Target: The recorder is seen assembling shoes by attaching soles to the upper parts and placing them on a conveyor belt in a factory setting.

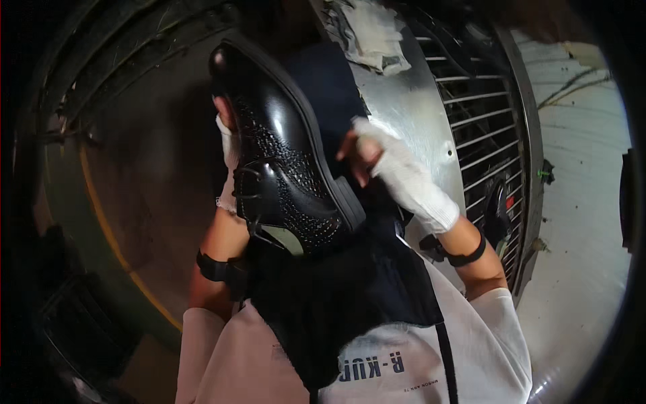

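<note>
A glossy black lace-up dress shoe (282,135) with a perforated, textured side is tilted over my lap, toe pointing away and sole edge to the right. My left hand (227,135), in a white fingerless glove, grips it from the left; most of its fingers are hidden behind the shoe. Just right of the sole is my right hand (383,155), in a matching glove and apart from the shoe. Its fingers are curled and slightly blurred, and whitish material shows at them; I cannot make out what they hold.
A black apron (336,283) covers my lap. To the right stands a metal bench (424,114) with crumpled pale cloth or paper (377,37) at its far end. Beside it runs a barred metal rack (484,121), with another black shoe (496,215) at its near part. A yellow line (108,222) curves along the floor at left.
</note>
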The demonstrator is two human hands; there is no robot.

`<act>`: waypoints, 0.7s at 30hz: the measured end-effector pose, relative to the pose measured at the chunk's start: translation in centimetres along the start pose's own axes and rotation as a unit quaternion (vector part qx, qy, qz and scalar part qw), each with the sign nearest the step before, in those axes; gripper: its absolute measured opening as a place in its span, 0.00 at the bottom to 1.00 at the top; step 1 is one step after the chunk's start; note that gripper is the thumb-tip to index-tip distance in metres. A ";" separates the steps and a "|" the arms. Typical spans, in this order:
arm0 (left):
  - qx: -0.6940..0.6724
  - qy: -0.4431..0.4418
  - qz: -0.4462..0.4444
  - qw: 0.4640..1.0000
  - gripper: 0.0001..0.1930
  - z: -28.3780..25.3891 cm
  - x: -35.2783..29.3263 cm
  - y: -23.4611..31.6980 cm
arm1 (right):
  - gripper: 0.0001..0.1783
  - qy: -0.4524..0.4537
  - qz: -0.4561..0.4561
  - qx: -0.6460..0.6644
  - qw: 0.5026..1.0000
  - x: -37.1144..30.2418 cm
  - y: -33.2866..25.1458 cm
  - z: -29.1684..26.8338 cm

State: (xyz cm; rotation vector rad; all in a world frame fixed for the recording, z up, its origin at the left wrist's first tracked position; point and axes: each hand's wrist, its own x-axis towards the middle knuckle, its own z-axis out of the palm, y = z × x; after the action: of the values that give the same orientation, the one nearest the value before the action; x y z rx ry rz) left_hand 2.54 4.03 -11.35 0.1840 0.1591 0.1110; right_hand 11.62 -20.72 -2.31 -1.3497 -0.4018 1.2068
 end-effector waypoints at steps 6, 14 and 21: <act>-0.008 0.033 -0.115 0.993 0.53 3.3 -1.7 -0.4 | 0.17 -0.031 -0.027 0.099 0.994 0.1 2.6 2.4; 0.627 0.224 0.125 0.736 0.32 -1.0 -5.8 4.4 | 0.52 0.132 -0.292 -0.151 0.935 3.4 -6.3 6.8; 0.602 0.104 0.229 0.758 0.43 10.2 -7.4 1.3 | 0.47 0.112 -0.230 -0.010 0.967 3.4 -2.3 7.1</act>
State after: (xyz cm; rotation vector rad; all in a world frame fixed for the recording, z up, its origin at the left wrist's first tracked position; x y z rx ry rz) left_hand -3.09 2.60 -0.10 1.5263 0.3952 0.5178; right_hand 8.16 -13.75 0.27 -1.3021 -0.5308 0.6596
